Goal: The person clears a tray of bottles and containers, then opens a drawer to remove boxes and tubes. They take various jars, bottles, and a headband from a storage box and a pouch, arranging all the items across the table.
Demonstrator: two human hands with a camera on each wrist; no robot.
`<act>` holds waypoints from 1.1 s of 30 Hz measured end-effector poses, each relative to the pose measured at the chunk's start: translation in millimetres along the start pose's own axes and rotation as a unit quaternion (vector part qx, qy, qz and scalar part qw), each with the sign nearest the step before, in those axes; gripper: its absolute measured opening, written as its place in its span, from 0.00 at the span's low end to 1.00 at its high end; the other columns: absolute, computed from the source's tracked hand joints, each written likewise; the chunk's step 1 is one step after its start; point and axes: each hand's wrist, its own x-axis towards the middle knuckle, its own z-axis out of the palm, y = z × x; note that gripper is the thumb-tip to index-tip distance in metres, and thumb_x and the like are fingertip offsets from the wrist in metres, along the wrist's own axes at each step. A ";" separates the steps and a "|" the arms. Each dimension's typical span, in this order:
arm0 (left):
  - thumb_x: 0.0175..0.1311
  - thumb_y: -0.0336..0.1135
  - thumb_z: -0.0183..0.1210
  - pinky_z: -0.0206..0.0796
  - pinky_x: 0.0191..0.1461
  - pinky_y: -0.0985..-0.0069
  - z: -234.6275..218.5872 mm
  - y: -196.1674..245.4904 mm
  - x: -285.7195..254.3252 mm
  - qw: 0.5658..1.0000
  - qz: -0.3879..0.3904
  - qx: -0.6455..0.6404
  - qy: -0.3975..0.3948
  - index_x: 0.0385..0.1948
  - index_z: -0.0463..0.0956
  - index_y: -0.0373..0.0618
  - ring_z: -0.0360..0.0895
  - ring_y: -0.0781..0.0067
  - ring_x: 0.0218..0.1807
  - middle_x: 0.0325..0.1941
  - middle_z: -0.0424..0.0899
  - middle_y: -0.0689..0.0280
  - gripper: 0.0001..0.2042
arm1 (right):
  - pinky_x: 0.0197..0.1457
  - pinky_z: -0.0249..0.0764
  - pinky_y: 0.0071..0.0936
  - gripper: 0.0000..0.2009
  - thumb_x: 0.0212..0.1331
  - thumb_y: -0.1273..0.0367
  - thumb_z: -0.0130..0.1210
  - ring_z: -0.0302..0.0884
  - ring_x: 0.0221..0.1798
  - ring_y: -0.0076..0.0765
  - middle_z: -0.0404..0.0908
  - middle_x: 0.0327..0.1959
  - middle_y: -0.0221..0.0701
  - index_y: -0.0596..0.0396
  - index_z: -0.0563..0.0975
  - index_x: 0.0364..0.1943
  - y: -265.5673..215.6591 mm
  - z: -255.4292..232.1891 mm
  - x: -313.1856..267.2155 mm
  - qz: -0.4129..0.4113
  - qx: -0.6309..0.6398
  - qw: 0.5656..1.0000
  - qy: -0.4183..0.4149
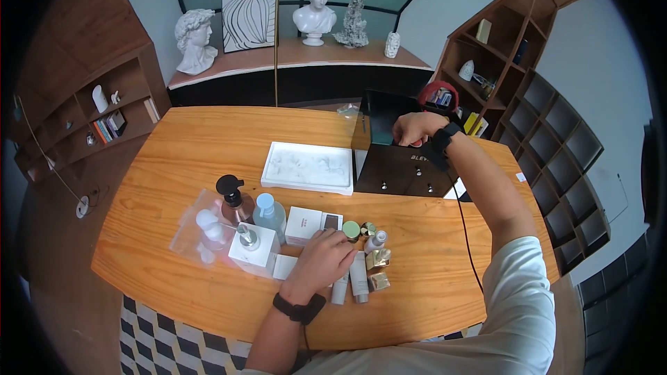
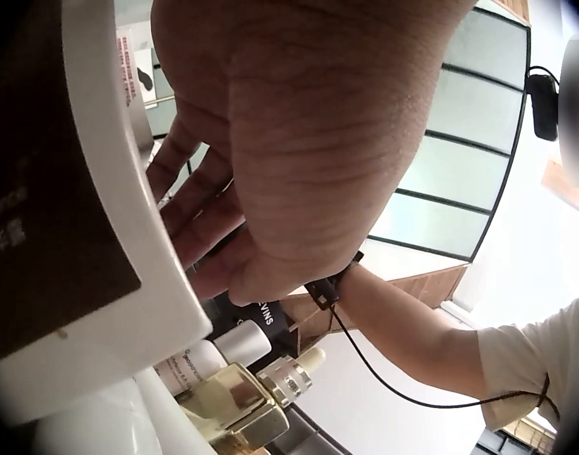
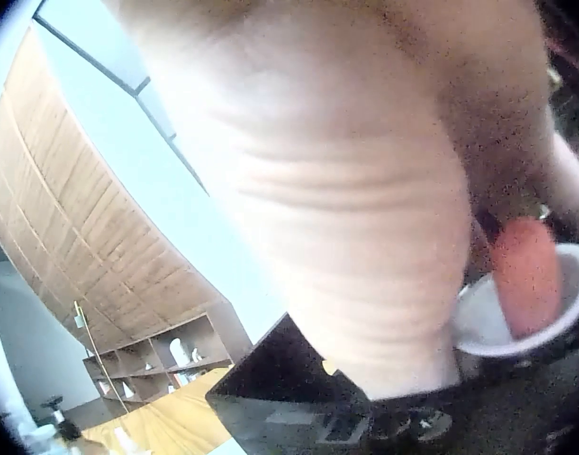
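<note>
My left hand (image 1: 323, 262) lies low among the cosmetics, fingers loosely extended beside a white box with a dark panel (image 1: 331, 221). Nothing shows in its palm in the left wrist view. Right of it lie white tubes (image 1: 358, 278), a green-lidded jar (image 1: 351, 230) and gold-coloured bottles (image 1: 379, 258). My right hand (image 1: 419, 127) reaches down at the open top of a black box with drawers (image 1: 399, 170). In the right wrist view its thumb presses inside the white rim of a round container (image 3: 578, 318); its other fingers are mostly hidden.
A white marbled tray (image 1: 309, 167) sits left of the black box. Pump bottles (image 1: 269, 215), a white square dispenser (image 1: 253, 253) and a clear plastic bag (image 1: 186, 239) stand or lie on the left of the wooden table (image 1: 160, 173). A cable (image 1: 470, 243) hangs from the right wrist.
</note>
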 end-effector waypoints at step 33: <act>0.65 0.27 0.70 0.74 0.51 0.59 1.3 -7.0 -0.1 0.999 -0.029 0.031 0.021 0.35 0.86 0.39 0.81 0.51 0.44 0.40 0.85 0.59 0.03 | 0.49 0.83 0.42 0.10 0.39 0.68 0.73 0.87 0.45 0.52 0.84 0.48 0.40 0.56 0.86 0.28 -57.6 113.7 -171.5 -0.208 -0.065 0.971 0.093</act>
